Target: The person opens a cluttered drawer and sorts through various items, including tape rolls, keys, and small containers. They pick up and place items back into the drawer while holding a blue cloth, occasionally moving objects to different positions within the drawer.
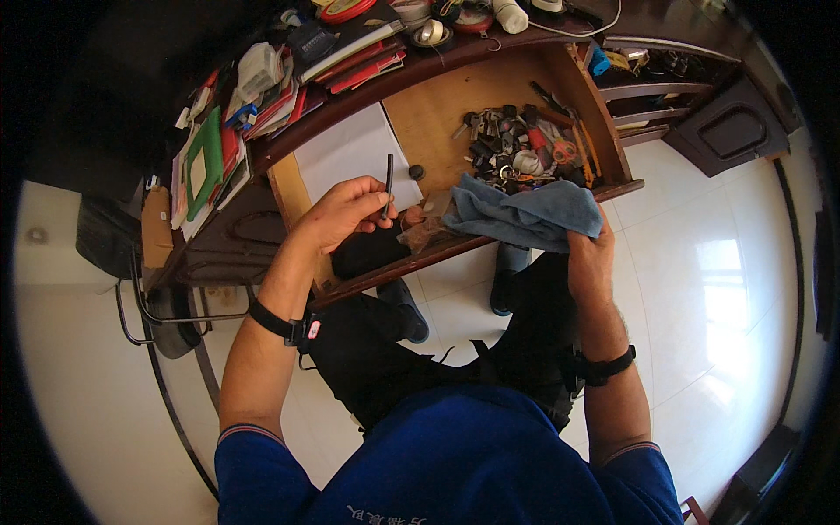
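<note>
My left hand [357,210] holds a thin black rod-like piece [390,177] upright between thumb and fingers, over the left part of a pulled-out wooden drawer [420,105]. In my right hand [590,256], at the drawer's front right corner, is a blue-grey cloth [525,210] that hangs over the front edge. White paper sheets [348,154] lie in the drawer beyond my left hand. A small dark round object [417,172] rests beside them. Behind the cloth is a pile of keys [489,125] and small items, with orange-handled scissors [564,151] at its right.
Stacked folders and papers [275,98] stand on the desk at the left, with a green folder [205,164] on them. Rolls of tape [431,33] sit along the desk's rear. An open dark cabinet door [732,131] is at the right. A metal-framed chair [138,295] stands at the left.
</note>
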`<state>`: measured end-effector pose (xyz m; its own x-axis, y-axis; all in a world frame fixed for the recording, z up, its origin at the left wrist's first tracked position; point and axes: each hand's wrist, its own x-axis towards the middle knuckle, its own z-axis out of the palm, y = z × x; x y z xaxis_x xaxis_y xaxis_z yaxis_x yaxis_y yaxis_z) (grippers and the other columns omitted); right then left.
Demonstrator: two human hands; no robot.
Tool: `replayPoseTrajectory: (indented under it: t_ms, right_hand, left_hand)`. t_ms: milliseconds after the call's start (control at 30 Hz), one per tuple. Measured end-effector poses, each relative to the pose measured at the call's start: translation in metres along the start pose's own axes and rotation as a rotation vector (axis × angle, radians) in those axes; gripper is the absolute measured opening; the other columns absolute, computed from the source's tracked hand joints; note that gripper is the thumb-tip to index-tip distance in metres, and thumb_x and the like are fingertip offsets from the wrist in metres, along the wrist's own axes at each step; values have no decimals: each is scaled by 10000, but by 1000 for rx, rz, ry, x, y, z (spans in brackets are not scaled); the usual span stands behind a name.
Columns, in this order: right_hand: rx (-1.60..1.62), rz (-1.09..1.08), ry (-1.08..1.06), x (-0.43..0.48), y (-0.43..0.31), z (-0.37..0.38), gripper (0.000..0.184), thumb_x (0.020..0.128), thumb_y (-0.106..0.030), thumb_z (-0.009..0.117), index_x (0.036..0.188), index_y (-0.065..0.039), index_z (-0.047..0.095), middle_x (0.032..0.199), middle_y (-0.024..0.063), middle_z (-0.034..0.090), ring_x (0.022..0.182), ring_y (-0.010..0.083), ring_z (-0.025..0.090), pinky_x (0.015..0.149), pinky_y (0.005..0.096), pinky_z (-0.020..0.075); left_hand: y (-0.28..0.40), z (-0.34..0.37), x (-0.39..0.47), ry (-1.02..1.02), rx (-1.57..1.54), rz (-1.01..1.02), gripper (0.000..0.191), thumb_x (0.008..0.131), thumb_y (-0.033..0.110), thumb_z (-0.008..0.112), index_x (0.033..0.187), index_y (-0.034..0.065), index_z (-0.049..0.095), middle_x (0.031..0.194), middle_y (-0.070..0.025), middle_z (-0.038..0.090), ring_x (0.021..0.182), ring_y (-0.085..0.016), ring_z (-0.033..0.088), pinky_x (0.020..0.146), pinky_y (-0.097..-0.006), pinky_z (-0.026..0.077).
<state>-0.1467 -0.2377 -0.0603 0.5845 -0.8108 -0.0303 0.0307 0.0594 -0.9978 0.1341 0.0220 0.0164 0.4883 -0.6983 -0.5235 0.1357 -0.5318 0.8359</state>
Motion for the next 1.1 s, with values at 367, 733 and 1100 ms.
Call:
replayPoseTrajectory:
  t_ms: [367,733,1100]
  right_hand:
    - [51,29,-19,1,10,-1,311,931,-20,597,1236,1,653,1061,24,679,1009,126,607,921,306,499]
    - [-75,54,6,4,11,-8,303,916,-30,603,1214,13,644,1053,57,692,1001,153,615,910,319,503]
    - [1,46,36,1,-6,-6,300,900,2,606,1194,-4,662,1025,28,684,966,133,608,876,299,503]
  left_hand:
    - [-5,8,55,337,885,230,272,949,185,701,1135,17,597,966,-183,731,909,-343,724,831,-440,570]
    - [-8,39,95,264,1166,239,339,992,193,680,1285,76,554,1053,-250,719,1036,-453,682,875,-530,547]
    - [-10,31,75,393,1002,195,319,1045,176,589,1318,28,519,978,-235,732,943,-448,703,816,-520,542]
